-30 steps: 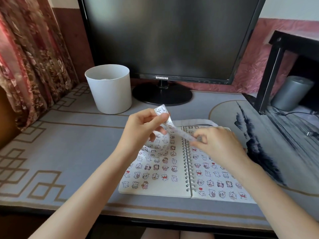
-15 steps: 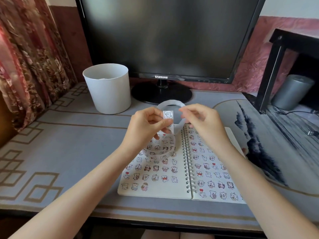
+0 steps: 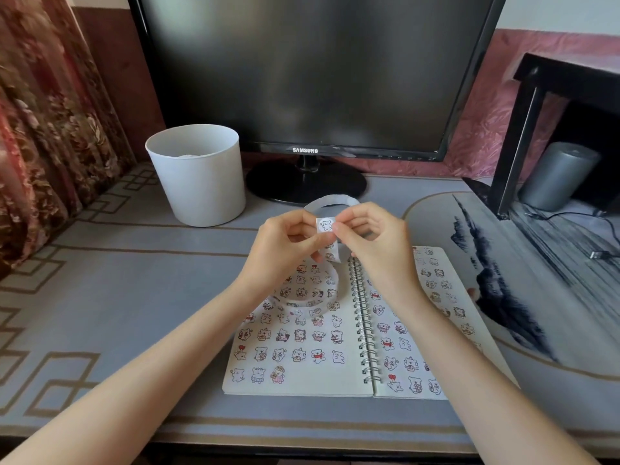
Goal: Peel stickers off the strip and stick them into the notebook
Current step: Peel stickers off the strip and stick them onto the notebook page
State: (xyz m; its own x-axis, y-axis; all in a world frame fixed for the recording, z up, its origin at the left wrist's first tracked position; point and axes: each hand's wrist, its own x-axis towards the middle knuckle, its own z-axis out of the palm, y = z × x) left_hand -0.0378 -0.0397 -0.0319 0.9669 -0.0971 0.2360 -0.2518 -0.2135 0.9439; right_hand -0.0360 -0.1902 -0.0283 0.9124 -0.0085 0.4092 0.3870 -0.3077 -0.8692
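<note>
Beneath the notebook spreads the grey patterned desk; behind the notebook stands a dark monitor. The notebook lies open and flat, both pages covered with small bear stickers. Behind it and to its left sits a white bin. Above the notebook's far edge the hands meet. The left hand, fingers curled, pinches the strip, while the right hand pinches the edge of one sticker. The strip arches behind the hands and curls down onto the notebook's left page.
</note>
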